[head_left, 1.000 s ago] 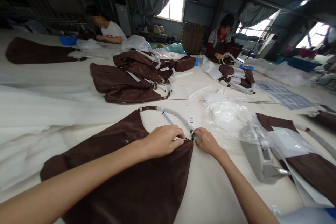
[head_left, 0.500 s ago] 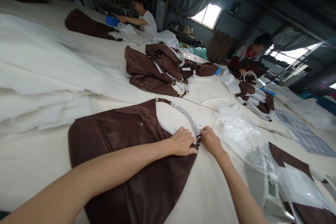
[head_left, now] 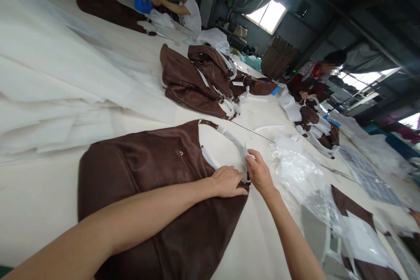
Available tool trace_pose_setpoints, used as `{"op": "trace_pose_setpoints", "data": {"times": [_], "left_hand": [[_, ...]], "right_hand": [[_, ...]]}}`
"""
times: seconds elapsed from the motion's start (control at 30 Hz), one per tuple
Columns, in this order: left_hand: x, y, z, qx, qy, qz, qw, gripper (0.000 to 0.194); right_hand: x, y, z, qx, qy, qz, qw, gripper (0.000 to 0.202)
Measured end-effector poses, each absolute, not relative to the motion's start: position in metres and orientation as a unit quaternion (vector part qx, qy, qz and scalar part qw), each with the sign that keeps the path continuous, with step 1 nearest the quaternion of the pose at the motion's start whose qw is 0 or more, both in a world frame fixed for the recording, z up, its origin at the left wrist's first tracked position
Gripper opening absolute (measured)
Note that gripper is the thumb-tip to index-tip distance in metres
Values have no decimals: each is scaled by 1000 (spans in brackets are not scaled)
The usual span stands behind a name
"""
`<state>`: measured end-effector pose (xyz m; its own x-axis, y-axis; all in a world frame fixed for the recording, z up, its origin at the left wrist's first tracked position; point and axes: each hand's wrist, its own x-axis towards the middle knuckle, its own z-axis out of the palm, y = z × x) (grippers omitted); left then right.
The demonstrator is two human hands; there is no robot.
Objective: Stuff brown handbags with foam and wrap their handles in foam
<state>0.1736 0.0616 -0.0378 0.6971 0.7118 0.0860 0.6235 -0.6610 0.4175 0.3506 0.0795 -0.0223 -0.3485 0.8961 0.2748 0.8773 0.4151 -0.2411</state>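
Observation:
A dark brown handbag (head_left: pixel 157 153) lies flat on the pale table in front of me. Its curved strap (head_left: pixel 233 141), wrapped in white protective film, loops from the upper corner down to the right-hand corner. My left hand (head_left: pixel 228 181) is closed over the bag's edge by the lower strap end, thumb lying on the brown material. Beside it, my right hand (head_left: pixel 259 170) pinches the wrapped strap just above where it joins the bag. The fitting at that joint is mostly hidden by my fingers.
Several brown handbags (head_left: pixel 197 81) are heaped beyond mine. Clear plastic bags (head_left: pixel 302 170) lie to the right, near another brown bag (head_left: pixel 357 210). White sheets (head_left: pixel 59 96) cover the left side. Two people work across the table, one in a white shirt (head_left: pixel 192 15).
My right hand has shifted from the metal ring at the strap's end slightly up onto the wrapped strap. My left hand stays on the bag's edge. The view has tilted a little.

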Motion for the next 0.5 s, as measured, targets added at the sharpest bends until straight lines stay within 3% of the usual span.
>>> {"op": "trace_pose_setpoints", "data": {"times": [0.1, 0.23, 0.33, 0.5], "left_hand": [[173, 62, -39, 900, 368, 127, 196, 48], [172, 63, -39, 895, 364, 138, 216, 47], [172, 64, -41, 890, 358, 149, 238, 44], [171, 68, -45, 879, 338, 173, 288, 34]], "right_hand": [[340, 91, -15, -480, -831, 173, 221, 44], [355, 75, -19, -659, -632, 233, 334, 36], [368, 48, -27, -728, -518, 301, 334, 38], [361, 26, -29, -700, -412, 471, 343, 53]]}}
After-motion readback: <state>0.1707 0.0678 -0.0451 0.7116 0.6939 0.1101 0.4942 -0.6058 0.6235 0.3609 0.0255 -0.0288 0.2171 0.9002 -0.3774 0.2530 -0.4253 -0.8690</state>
